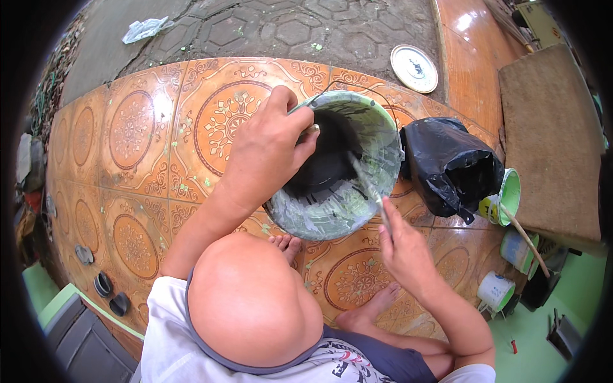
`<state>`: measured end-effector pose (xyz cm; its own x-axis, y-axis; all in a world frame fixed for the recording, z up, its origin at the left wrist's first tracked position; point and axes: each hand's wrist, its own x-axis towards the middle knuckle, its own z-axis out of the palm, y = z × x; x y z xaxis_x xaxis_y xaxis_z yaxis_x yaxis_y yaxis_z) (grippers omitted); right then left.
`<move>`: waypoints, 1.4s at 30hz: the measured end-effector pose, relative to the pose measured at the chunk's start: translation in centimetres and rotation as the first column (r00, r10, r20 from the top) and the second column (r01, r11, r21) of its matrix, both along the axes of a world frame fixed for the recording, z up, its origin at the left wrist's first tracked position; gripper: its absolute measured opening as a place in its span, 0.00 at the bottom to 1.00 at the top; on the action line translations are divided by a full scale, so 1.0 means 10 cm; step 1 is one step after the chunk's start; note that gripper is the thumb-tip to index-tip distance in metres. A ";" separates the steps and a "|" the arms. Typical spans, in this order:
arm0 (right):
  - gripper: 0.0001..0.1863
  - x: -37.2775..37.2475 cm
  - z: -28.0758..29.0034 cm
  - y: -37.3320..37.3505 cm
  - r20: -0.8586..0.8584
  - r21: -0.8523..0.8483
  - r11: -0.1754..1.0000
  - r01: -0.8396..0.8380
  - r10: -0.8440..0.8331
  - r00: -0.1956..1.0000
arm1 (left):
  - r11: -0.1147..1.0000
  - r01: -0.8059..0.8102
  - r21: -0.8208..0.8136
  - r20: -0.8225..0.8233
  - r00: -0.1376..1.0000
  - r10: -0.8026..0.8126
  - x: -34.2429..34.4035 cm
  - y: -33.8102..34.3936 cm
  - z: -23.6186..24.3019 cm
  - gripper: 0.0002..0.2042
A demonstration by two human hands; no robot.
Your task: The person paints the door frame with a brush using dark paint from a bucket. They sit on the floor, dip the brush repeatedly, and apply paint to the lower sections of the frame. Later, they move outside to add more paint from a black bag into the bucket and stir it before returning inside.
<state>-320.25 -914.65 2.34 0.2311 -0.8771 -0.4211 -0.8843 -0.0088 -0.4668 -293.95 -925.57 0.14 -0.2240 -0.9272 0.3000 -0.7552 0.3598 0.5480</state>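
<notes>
A paint-smeared bucket (pixel 348 220) is tilted in front of me, its mouth turned up toward me. Dark liquid that looks like paint (pixel 325 150) fills its lower part, and pale green and grey smears coat the inner wall. Over the rim at the bucket's left, my left hand (pixel 274 137) is closed with thumb and fingers. My right hand (pixel 405 252) holds a slim, pale, paint-stained stick (pixel 369 182) that slants into the bucket. Its far end lies by the dark liquid; I cannot tell what shape that end has.
A black plastic bag (pixel 447 166) stands right of the bucket. Beyond it are a small green-lined pail (pixel 509 195) with a wooden stick, a white pot (pixel 496 290) and a brown board-like block (pixel 549 140). A round white lid (pixel 414 68) lies on the paving. Sandals (pixel 119 304) are at left.
</notes>
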 end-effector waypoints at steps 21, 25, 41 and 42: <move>0.25 0.34 0.08 -0.05 -0.092 0.103 0.947 -0.304 0.313 0.945 | 1.000 0.022 -0.002 -0.017 1.000 -0.022 0.10 -0.04 -0.15 0.09; 0.27 0.24 0.07 -0.30 -0.168 -0.057 0.991 -0.125 0.114 0.979 | 1.000 0.005 0.021 -0.021 1.000 -0.005 0.07 -0.06 -0.15 0.09; 0.28 0.10 -0.14 -0.34 -0.116 -0.107 0.990 -0.095 0.082 0.990 | 1.000 -0.012 -0.001 0.006 1.000 0.012 -0.06 -0.08 -0.15 0.09; 0.28 0.08 -0.19 -0.36 -0.113 -0.125 0.987 -0.097 0.082 0.990 | 1.000 -0.006 0.016 0.001 1.000 0.006 -0.07 -0.08 -0.15 0.09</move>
<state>-319.45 -918.27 0.44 0.2707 -0.9037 -0.3316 -0.9222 -0.1445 -0.3588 -294.68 -926.33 -1.32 -0.2182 -0.9333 0.2852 -0.7577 0.3462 0.5532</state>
